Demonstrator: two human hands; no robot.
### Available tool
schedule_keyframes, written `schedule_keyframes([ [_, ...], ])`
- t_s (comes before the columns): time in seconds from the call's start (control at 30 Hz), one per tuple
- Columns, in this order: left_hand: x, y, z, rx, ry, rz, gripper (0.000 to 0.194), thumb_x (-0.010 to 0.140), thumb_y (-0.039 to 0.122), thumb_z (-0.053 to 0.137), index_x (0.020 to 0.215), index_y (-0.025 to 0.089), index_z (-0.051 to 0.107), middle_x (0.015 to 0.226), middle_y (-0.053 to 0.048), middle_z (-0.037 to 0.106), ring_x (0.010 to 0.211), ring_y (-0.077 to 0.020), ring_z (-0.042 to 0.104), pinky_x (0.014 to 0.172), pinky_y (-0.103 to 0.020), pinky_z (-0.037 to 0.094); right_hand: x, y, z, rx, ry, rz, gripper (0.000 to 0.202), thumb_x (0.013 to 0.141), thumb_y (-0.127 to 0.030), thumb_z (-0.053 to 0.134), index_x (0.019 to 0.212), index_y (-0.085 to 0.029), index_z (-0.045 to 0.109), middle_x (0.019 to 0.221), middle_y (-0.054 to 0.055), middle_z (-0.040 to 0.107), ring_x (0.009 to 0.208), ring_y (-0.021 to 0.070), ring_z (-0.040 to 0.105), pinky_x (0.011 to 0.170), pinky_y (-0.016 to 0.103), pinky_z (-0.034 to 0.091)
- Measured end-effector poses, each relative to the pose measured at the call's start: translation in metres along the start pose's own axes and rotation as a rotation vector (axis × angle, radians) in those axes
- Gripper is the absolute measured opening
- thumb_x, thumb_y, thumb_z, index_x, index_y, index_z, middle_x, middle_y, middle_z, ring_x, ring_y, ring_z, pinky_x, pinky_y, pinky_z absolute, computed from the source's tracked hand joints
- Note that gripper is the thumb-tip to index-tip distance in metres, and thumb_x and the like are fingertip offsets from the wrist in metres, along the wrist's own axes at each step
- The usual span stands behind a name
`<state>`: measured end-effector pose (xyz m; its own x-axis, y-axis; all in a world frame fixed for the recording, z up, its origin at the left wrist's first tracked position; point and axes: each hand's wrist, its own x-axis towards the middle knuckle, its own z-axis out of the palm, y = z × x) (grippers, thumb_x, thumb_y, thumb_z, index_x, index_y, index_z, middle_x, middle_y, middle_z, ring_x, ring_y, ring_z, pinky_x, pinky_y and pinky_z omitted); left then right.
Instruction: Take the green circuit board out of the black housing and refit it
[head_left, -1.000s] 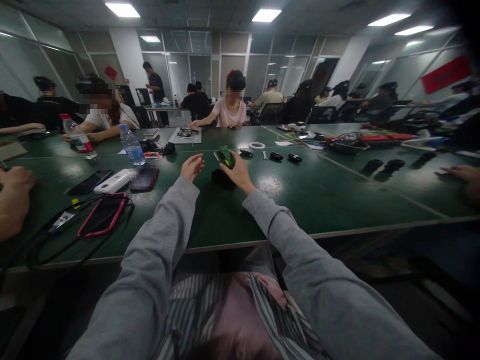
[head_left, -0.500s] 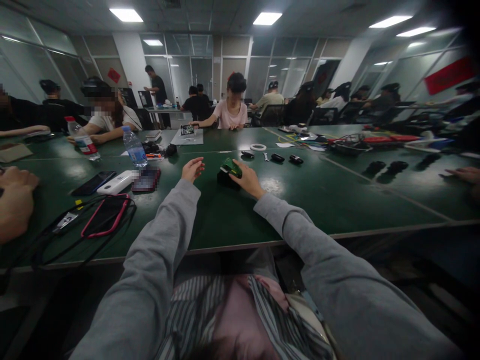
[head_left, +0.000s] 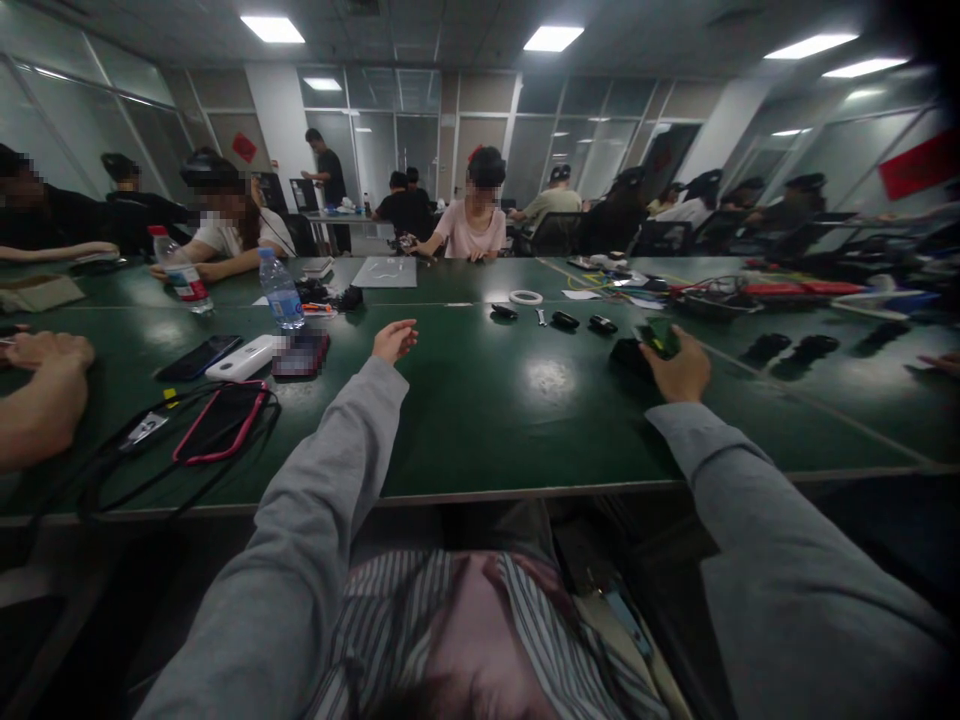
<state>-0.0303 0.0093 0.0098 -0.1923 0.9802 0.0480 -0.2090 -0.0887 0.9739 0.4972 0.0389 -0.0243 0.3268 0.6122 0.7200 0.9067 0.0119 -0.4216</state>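
1. The right hand (head_left: 679,365) of the person in grey sleeves is out to the right, thumb and fingers closed around a green piece (head_left: 660,338).
2. That piece sits at the fingertips over the bench (head_left: 517,430); a dark patch (head_left: 631,356) lies just beside and below it — object or shadow, I can't tell.
3. The left hand (head_left: 395,342) hangs well apart from it, fingers loosely bent and partly open, with nothing visible in its grasp.
4. Between the hands, farther back, I see a white ring (head_left: 526,297), a small wrench (head_left: 541,317) and three black pieces (head_left: 564,320) in a loose row.
5. Left of the left hand lies a blurred-out phone (head_left: 301,354), with a white device (head_left: 244,358) beside it and a blue-capped bottle (head_left: 280,295) upright behind.
6. Across the bench sits someone in a pink top (head_left: 469,230), near a grey mat (head_left: 385,273).
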Motion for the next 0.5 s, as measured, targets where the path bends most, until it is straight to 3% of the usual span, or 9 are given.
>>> schedule_keyframes([
  [0.17,0.001,-0.007,-0.003,0.004,0.010,-0.055,0.018,0.074,0.017,0.060,0.090,0.020,0.065,0.078,-0.001,0.065,0.060,-0.0064,0.059,0.051,-0.017,0.038,0.005,0.047,-0.011,-0.082,0.080,0.026,0.055,0.074,-0.033,0.064,0.125,-0.013,0.053,0.117,0.023,0.056,0.110,0.0307,0.051,0.090,0.046,0.037],
  [0.37,0.005,-0.021,-0.007,0.039,0.034,-0.110,0.015,0.073,0.014,0.061,0.086,0.019,0.065,0.074,-0.001,0.064,0.057,-0.0066,0.059,0.052,-0.018,0.039,0.004,0.049,-0.011,-0.074,0.007,-0.016,0.052,0.077,-0.028,0.060,0.125,-0.012,0.053,0.117,0.024,0.055,0.112,0.0270,0.046,0.094,0.041,0.035],
  [0.5,0.010,-0.028,-0.008,0.063,0.022,-0.104,0.014,0.072,0.014,0.062,0.085,0.018,0.065,0.072,-0.002,0.064,0.055,-0.0066,0.058,0.051,-0.018,0.039,0.007,0.053,-0.009,-0.053,0.031,0.027,0.052,0.077,-0.026,0.059,0.125,-0.008,0.053,0.113,0.025,0.055,0.108,0.0275,0.048,0.092,0.042,0.037],
])
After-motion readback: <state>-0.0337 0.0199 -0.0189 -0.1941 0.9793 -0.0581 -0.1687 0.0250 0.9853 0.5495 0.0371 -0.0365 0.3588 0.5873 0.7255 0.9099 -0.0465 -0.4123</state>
